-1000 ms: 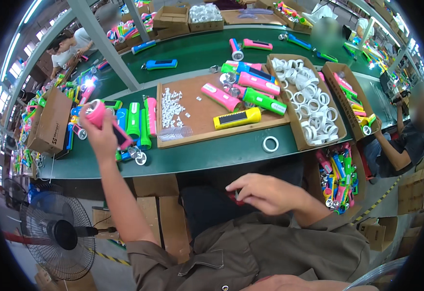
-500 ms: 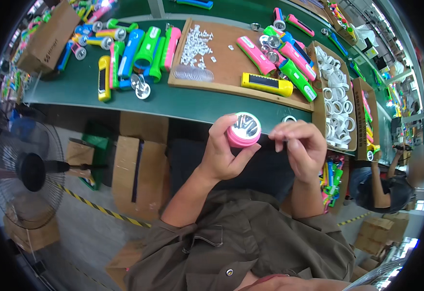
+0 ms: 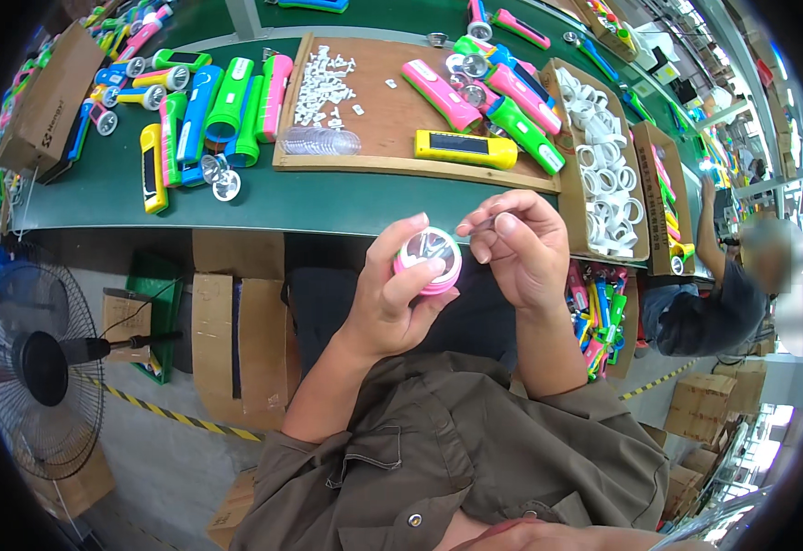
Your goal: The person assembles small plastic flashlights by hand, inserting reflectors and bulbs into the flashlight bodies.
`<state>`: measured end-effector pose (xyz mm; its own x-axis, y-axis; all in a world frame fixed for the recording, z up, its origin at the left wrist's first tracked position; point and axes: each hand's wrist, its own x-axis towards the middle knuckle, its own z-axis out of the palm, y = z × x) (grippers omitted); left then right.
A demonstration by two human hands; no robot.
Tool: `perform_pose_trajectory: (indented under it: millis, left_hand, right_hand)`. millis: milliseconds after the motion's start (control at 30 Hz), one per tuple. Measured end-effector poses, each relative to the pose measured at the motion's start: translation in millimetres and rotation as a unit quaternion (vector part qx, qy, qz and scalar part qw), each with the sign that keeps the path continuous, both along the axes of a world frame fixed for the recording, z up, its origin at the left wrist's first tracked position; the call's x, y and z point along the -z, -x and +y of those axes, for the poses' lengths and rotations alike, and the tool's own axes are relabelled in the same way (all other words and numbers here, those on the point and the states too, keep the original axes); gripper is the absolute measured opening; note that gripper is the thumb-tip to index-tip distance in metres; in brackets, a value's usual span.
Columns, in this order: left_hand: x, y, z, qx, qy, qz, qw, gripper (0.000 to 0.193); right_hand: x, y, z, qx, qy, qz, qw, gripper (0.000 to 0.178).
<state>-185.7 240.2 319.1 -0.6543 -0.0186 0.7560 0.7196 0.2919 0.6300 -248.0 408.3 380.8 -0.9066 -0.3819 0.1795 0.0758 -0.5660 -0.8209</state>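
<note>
My left hand (image 3: 387, 298) is wrapped round a pink flashlight (image 3: 440, 286), its round head facing up. A finger of that hand lies over the shiny reflector inside the white rim; the rest of the body is hidden by the hand. Just to the right, my right hand (image 3: 525, 253) is closed in a pinch on a small thin piece (image 3: 486, 223), too small to name. The two hands are close together but apart, in front of the table's near edge.
A wooden-edged board (image 3: 383, 96) holds small white parts, clear discs (image 3: 320, 140) and several flashlights. White rings fill a cardboard box (image 3: 645, 241) on the right. More flashlights (image 3: 230, 110) lie at left. A fan (image 3: 43, 367) stands lower left; another person (image 3: 709, 308) works at far right.
The whole view has shifted, so the table things appear further left. A finger of my left hand has come over the flashlight's face. My right hand's fingers have drawn into a clearer pinch.
</note>
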Motion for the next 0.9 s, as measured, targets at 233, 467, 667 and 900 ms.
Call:
perform_pose_trajectory:
  millis: [233, 467, 667, 900]
  left_hand:
    - [-0.3, 0.3, 3.8, 0.005, -0.050, 0.008, 0.999, 0.051]
    - [5.3, -3.1, 6.1, 0.022, -0.022, 0.003, 1.000, 0.053]
    - [4.8, 0.7, 10.9, 0.038, -0.043, 0.043, 0.997, 0.063]
    - [1.7, 4.8, 9.5, 0.042, -0.129, 0.031, 0.990, 0.072]
  right_hand:
    - [5.0, 3.0, -0.5, 0.005, -0.008, 0.001, 1.000, 0.010]
    - [2.8, -8.2, -3.5, 0.089, -0.141, 0.184, 0.969, 0.012]
    - [-10.5, -9.7, -0.6, 0.158, -0.249, 0.477, 0.828, 0.022]
    - [-10.1, -4.3, -6.6, 0.139, -0.223, 0.402, 0.877, 0.018]
